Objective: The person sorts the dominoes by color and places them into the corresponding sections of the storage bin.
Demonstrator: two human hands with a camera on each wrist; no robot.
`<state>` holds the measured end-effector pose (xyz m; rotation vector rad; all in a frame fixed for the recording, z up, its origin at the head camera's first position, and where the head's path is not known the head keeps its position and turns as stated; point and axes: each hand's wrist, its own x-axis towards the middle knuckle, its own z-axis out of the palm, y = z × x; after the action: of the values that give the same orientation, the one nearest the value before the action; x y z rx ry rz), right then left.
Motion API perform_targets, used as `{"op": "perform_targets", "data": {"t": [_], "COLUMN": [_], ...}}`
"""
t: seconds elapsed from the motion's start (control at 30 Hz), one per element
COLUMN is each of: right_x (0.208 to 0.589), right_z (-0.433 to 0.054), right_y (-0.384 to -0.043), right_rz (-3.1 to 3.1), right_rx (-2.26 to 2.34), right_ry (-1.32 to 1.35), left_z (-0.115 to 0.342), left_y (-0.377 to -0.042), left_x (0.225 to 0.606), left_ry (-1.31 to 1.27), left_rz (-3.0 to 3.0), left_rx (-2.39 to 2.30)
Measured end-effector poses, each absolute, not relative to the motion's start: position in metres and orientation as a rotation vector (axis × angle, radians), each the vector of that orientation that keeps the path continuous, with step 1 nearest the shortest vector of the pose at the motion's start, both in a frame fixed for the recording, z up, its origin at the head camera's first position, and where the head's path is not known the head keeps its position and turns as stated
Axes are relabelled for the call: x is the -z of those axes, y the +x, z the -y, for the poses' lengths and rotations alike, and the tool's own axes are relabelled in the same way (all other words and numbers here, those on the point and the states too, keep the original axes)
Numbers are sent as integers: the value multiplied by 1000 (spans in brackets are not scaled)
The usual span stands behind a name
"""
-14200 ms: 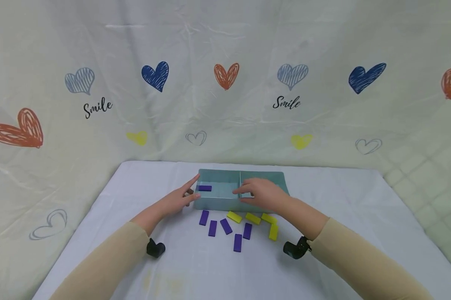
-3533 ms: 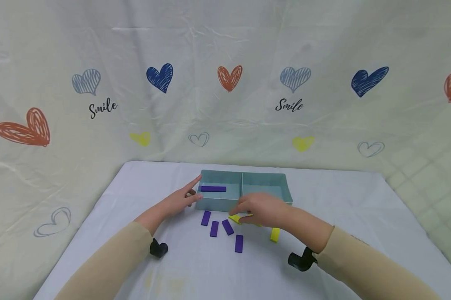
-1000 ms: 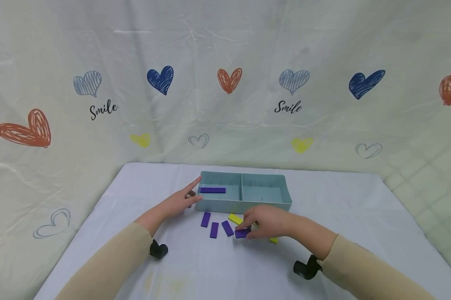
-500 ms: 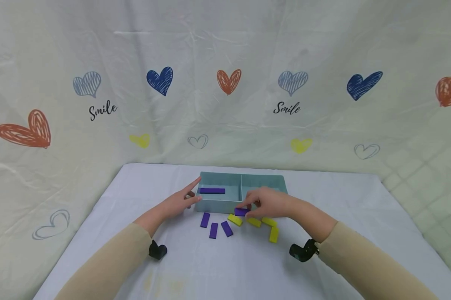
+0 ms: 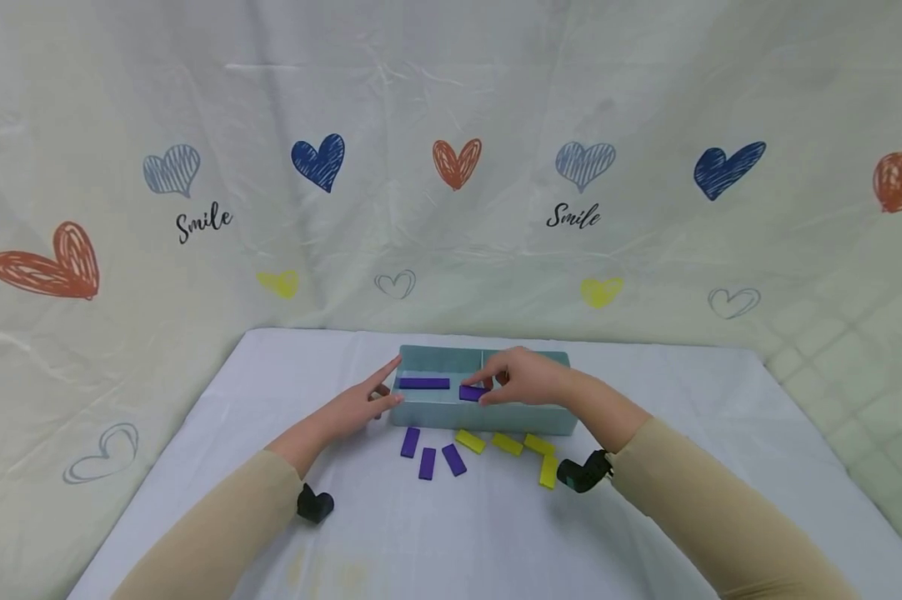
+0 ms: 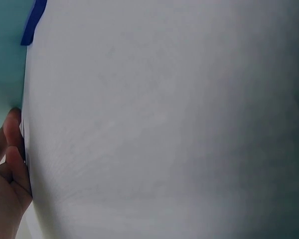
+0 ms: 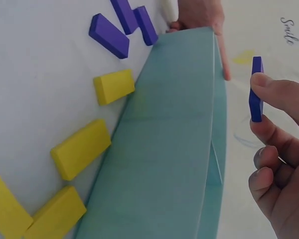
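My right hand [image 5: 522, 379] pinches a purple domino-like block [image 5: 470, 392] between thumb and fingertips, above the left compartment of a teal divided box [image 5: 488, 418]. In the right wrist view the block stands narrow-side-on between thumb and finger, the other fingers curled under. Inside that compartment a purple strip [image 5: 424, 383], two blocks' length, lies near the left wall. My left hand [image 5: 353, 404] touches the box's left end, index finger stretched to the back corner and thumb at the front one. The left wrist view shows its fingers [image 6: 12, 132] against the box.
In front of the box lie three purple blocks [image 5: 428, 463] and several yellow blocks [image 5: 469, 441], spread over a white tablecloth [image 5: 451, 542]. A pale backdrop [image 5: 451, 233] with printed hearts hangs behind the table.
The purple strip in the box has grown from one block's length to two. My right hand has picked another purple block off the table and carried it up over the box; my left stays put.
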<state>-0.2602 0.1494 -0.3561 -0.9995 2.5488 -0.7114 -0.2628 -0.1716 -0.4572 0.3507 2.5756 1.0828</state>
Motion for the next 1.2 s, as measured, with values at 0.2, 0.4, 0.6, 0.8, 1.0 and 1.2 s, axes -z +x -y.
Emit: {"op": "perform_targets", "data": {"t": [0.2,0.4,0.6,0.8,1.0,1.2], "right_x": [357,359,363,375,390,399], "right_z": [-138,-118,-98,-83,-68,-57], "right_y": [-275,-286,-296,-308,-314,-315], "right_rz": [-2559,-2571,-2592,-2639,-2689,-2745], "right_rx": [692,614,536,476,382,298], "right_ry": [-964,-916,-898,-864,-880,-876], "left_z": [173,173,174,175,176,175], "left_y": [-262,-262,-262,-264,-266,-268], "left_x": [454,455,454,455,457,461], "left_ry": [358,352,333,341,342,332], "left_rz": [-2581,-2588,-2593,-2582,-2583,-2584], "left_rx": [-1071,-1057,-1045,-1041,-1044,-1050]}}
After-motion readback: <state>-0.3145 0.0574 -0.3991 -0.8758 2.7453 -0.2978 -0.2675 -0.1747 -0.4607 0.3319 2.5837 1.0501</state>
